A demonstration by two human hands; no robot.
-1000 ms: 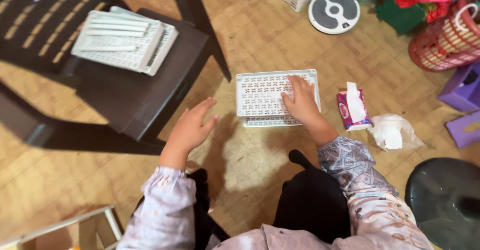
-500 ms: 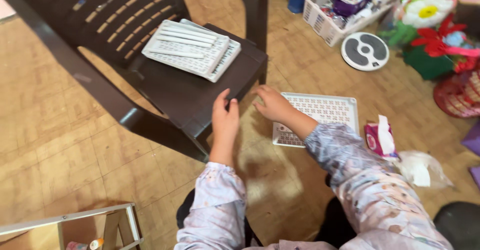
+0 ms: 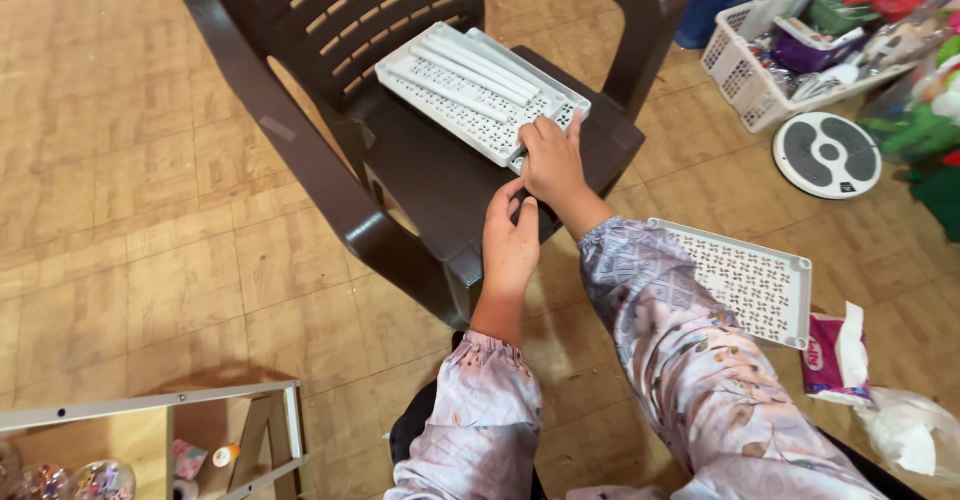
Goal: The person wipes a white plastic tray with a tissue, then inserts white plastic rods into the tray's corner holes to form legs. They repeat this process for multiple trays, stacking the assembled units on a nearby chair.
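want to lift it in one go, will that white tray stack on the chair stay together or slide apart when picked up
The stack looks like thin perforated plastic, so probably light and fairly stiff. Loose white rods lie on top and may roll off if it tilts. The layers sit offset, so they could slide apart; the right hand touches only one corner.

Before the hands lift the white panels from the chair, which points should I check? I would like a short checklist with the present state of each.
1. Right hand on the stack of white panels: ok, fingers rest on its near corner.
2. Grip closed around the stack: not ok, the hand lies on top.
3. Left hand free: ok, it holds nothing and rests at the seat's front edge.
4. Stack fully on the chair seat: ok.
5. Loose white bars on top of the stack secured: cannot tell.
6. Floor tray out of the way: ok, it lies apart on the floor.
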